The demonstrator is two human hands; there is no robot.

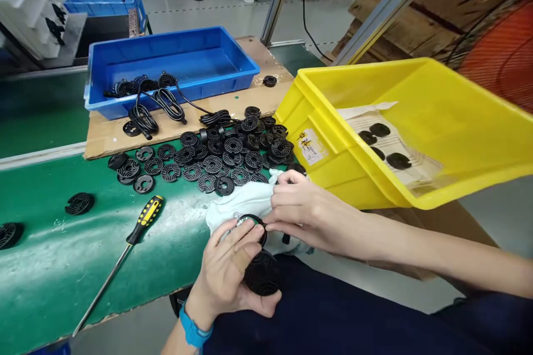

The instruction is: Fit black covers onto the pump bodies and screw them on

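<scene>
My left hand point(231, 274) is wrapped round a stack of black round slotted discs point(261, 273) at the near edge of the green bench point(62, 266). My right hand point(306, 208) reaches in from the right and pinches the top disc of that stack with thumb and fingertips. A white cloth point(245, 199) lies under and behind both hands. A pile of several identical black discs point(225, 152) is spread on the bench just beyond the cloth.
A yellow bin point(416, 122) tilts at the right, holding a paper sheet and a few discs. A blue tray point(175, 61) with black cables sits on cardboard behind. A yellow-handled screwdriver point(133, 238) lies left of my hands. Stray discs point(79, 203) lie further left.
</scene>
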